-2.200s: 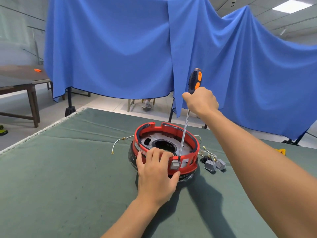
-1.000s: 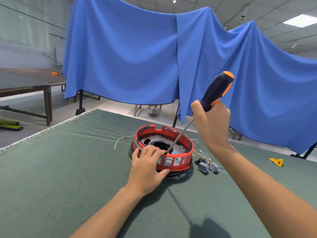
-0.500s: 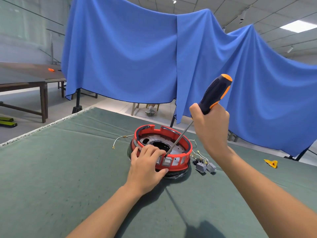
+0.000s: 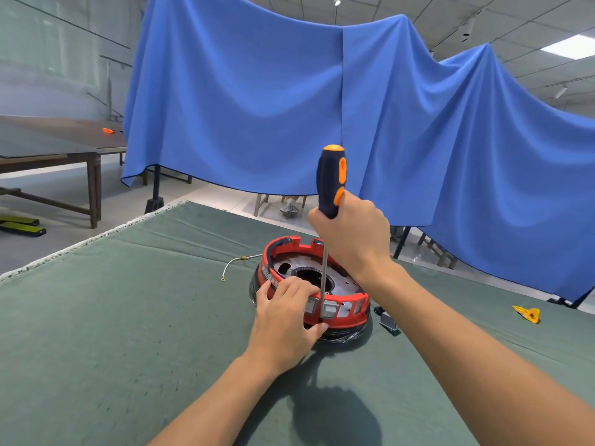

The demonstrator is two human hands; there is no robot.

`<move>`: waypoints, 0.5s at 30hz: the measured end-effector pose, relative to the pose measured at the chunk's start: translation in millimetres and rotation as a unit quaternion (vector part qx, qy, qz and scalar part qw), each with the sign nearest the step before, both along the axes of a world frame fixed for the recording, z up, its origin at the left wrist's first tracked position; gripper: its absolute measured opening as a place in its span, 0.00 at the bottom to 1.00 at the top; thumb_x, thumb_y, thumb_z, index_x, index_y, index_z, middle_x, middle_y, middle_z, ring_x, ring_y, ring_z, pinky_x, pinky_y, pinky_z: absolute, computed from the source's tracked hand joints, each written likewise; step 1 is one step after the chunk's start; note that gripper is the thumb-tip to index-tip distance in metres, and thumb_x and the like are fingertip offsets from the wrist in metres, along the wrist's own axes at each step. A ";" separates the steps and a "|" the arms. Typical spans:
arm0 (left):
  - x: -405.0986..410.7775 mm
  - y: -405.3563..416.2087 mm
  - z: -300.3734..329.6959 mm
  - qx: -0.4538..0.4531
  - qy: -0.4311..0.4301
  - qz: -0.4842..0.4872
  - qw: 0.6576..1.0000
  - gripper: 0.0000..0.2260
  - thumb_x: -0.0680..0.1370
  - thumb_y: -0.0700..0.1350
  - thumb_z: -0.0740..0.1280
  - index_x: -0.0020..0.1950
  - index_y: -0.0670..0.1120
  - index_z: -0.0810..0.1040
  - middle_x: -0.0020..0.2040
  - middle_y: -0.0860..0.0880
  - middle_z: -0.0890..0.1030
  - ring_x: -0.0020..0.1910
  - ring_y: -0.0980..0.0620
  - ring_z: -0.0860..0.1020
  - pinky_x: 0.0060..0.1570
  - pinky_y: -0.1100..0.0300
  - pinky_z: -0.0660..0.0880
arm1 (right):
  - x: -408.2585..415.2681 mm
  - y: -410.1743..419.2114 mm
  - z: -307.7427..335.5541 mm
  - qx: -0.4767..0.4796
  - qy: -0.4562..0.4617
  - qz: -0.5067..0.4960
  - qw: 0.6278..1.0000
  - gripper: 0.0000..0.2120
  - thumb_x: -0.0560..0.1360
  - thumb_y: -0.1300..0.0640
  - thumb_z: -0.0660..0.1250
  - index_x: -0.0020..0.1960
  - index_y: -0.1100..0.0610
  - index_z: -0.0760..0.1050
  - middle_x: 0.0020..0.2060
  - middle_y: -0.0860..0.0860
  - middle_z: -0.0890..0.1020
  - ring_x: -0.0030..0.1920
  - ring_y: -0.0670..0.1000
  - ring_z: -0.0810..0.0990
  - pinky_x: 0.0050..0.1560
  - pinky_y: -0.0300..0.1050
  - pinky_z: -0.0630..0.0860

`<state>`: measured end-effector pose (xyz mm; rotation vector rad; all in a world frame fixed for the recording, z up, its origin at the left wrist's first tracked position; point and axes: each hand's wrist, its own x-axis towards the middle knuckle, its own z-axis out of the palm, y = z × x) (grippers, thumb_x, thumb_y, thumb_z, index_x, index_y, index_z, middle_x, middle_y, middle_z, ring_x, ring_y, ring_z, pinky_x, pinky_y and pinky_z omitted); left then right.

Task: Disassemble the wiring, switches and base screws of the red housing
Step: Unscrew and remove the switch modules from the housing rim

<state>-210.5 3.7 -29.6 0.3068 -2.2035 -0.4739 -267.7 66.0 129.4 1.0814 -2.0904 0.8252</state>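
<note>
The round red housing sits on the green mat over a black base, with a grey metal plate and a dark central hole inside. My left hand grips its near left rim. My right hand holds a screwdriver with a black and orange handle, nearly upright. The shaft runs down to the housing's near wall, with the tip beside a grey switch at my left thumb. A loose white wire with a ring terminal lies left of the housing.
Grey switch parts lie on the mat just right of the housing. A small yellow piece rests far right. A blue cloth hangs behind the green mat. A wooden table stands at the left.
My right hand has swung the screwdriver from a tilt to nearly upright, and its tip has moved from inside the housing to the near wall. My left hand stays on the rim.
</note>
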 end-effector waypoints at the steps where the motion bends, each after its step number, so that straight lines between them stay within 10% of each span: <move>1: -0.2 -0.3 -0.1 0.000 0.001 0.001 1.000 0.23 0.68 0.57 0.73 0.60 0.53 0.73 0.59 0.58 0.75 0.64 0.58 0.68 0.70 0.50 0.54 | -0.9 -1.1 1.0 -0.001 -0.007 0.001 1.000 0.18 0.71 0.53 0.64 0.28 0.51 0.58 0.21 0.46 0.65 0.23 0.46 0.63 0.27 0.40 0.57; 15: 1.4 -1.3 1.3 -0.007 -0.001 -0.012 1.000 0.21 0.68 0.57 0.71 0.59 0.53 0.74 0.59 0.58 0.75 0.65 0.58 0.67 0.69 0.49 0.56 | -1.9 14.3 15.3 -0.056 -0.012 0.014 0.998 0.19 0.69 0.57 0.65 0.29 0.53 0.56 0.20 0.48 0.61 0.24 0.49 0.58 0.25 0.42 0.56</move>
